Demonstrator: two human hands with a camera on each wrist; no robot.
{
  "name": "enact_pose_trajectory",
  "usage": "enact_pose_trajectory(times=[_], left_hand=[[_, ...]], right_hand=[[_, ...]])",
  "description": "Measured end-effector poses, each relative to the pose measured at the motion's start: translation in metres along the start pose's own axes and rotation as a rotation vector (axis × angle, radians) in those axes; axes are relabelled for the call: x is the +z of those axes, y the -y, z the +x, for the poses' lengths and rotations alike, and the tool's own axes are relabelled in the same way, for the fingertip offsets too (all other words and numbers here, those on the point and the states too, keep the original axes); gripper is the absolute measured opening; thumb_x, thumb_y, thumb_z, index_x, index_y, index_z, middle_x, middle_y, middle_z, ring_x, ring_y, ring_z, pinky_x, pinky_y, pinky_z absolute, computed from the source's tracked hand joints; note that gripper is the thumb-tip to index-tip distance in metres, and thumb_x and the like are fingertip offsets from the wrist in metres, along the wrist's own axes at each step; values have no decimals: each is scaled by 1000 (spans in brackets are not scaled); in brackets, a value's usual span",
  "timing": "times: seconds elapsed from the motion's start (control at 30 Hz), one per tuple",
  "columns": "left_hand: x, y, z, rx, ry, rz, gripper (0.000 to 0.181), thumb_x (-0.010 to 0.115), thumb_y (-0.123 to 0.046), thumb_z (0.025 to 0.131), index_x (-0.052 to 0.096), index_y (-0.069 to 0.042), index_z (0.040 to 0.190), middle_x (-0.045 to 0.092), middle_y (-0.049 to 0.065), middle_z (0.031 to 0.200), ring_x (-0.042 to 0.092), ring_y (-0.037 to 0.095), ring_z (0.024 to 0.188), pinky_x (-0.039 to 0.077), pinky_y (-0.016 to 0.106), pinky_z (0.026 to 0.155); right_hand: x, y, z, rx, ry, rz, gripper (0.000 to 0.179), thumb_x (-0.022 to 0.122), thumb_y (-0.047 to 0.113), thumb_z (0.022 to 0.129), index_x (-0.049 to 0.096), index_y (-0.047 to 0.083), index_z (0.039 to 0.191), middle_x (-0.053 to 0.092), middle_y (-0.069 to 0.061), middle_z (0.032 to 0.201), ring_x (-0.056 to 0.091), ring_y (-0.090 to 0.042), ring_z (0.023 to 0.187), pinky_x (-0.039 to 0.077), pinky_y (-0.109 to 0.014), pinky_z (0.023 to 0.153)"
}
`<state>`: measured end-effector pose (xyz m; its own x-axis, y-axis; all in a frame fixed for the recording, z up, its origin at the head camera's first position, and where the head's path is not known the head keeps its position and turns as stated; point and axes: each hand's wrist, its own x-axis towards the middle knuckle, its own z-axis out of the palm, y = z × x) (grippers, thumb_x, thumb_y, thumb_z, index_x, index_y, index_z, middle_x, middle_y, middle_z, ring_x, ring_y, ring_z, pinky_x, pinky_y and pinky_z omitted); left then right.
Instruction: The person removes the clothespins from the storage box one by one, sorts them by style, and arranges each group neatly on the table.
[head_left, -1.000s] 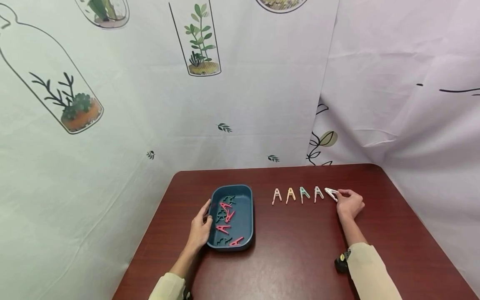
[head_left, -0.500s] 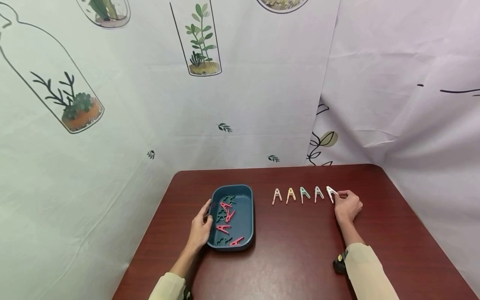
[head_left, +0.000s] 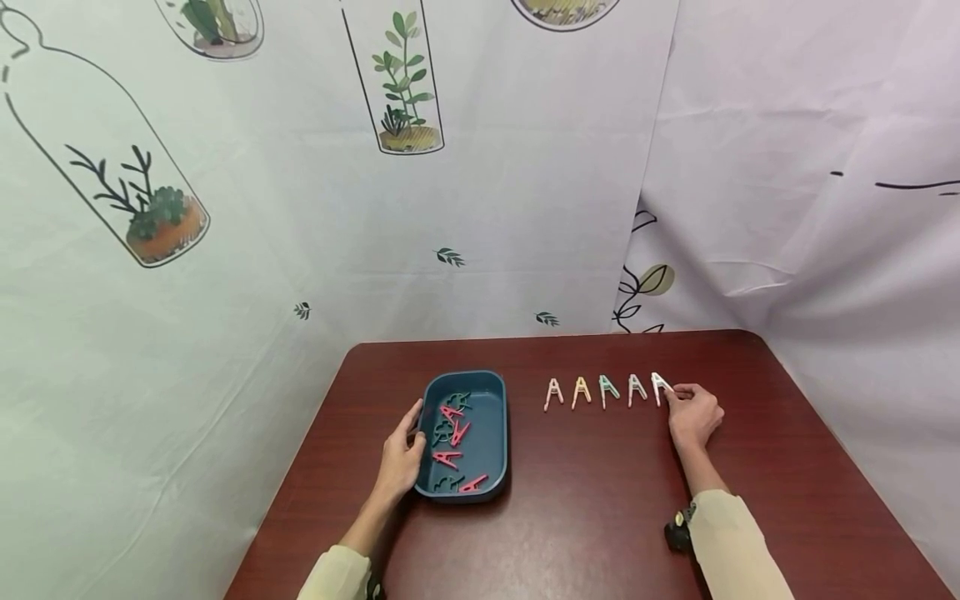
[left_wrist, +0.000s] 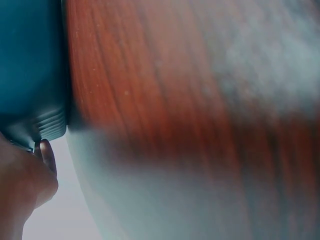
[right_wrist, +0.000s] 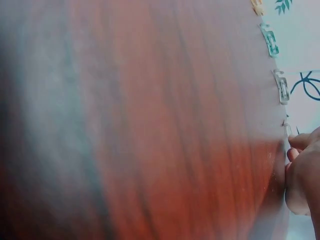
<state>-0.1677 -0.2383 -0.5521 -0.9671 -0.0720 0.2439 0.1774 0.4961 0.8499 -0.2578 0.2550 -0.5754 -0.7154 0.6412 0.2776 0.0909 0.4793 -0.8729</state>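
Observation:
At the right end of a row on the table, my right hand point(head_left: 694, 414) pinches the right leg of a white clothespin point(head_left: 658, 385) between thumb and fingertips. The clothespin lies with its legs spread towards me. To its left lie a pale white clothespin point(head_left: 636, 389), a green one, a yellow clothespin point(head_left: 581, 392) and a pale pink clothespin point(head_left: 553, 393), all facing the same way. My left hand point(head_left: 401, 458) grips the left side of a dark blue bin point(head_left: 491, 442). Inside it are several red clothespins point(head_left: 447, 458) and dark green clips point(head_left: 444, 432).
The brown wooden table point(head_left: 585, 517) has rounded back corners. Behind it and at both sides hangs a white cloth point(head_left: 525, 208) printed with plants in jars. The bin stands on the left half of the table, the clothespin row along the back right.
My right hand has moved slightly left with the white clothespin and turned it from a slant to line up with the row. The left hand and bin have stayed put.

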Motion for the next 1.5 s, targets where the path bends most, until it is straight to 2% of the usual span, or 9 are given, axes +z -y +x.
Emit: enact_pose_trajectory(times=[0.47,0.7,0.8,0.9,1.1,1.2,1.3,1.43,1.5], left_hand=[[0,1,-3,-5,-3,18,64,54,5,102,44,-10,163,53,18,157,65,37,124,49,55,102],[0,1,-3,-2,-4,10,64,54,5,101,45,-10,163,53,18,157,65,38,125,48,57,103],[0,1,-3,-3,-4,6,63,54,5,102,45,-10,163,53,18,157,64,38,126,48,57,104],[-1,2,-3,-6,-3,5,64,54,4,102,45,-12,163,52,18,158,64,38,127,48,57,104],[-2,2,-1,-9,3,2,65,54,4,103,44,-16,164,51,16,160,63,38,128,48,56,105],[-3,1,-1,-12,3,5,65,54,4,103,43,-15,164,50,16,160,63,38,127,48,56,104],[-3,1,-1,-8,3,9,65,54,4,103,43,-14,164,51,17,159,64,38,126,49,55,102],[-1,3,0,30,-14,20,64,54,5,102,45,-10,163,53,20,157,65,39,123,51,52,97],[1,4,1,47,-22,25,63,55,5,101,45,-9,162,54,21,155,66,40,122,53,50,95]], right_hand=[[1,-4,-6,-26,4,13,11,78,-2,89,76,-8,97,75,-30,96,69,-47,94,40,-56,102],[1,-5,-4,1,14,11,16,80,3,89,76,-7,100,75,-28,98,69,-45,94,41,-54,100],[-1,0,-4,41,36,28,24,79,6,90,75,-7,109,74,-29,104,68,-45,97,41,-53,103],[-2,7,-2,84,47,73,35,75,7,93,69,-9,123,70,-31,116,64,-45,105,37,-51,109],[5,34,1,113,51,208,63,68,10,100,45,-6,156,52,-27,153,52,-45,135,37,-50,117],[14,53,-4,79,106,255,75,65,15,103,28,1,167,34,-20,169,43,-49,145,32,-50,122],[29,74,-15,17,189,300,81,64,17,105,17,7,171,22,-14,174,37,-52,148,29,-50,124],[50,105,-36,-34,328,354,84,66,20,106,15,9,171,20,-16,174,33,-52,151,28,-51,123],[57,120,-50,-33,403,374,85,66,23,106,14,10,172,19,-17,174,31,-48,153,28,-50,123]])
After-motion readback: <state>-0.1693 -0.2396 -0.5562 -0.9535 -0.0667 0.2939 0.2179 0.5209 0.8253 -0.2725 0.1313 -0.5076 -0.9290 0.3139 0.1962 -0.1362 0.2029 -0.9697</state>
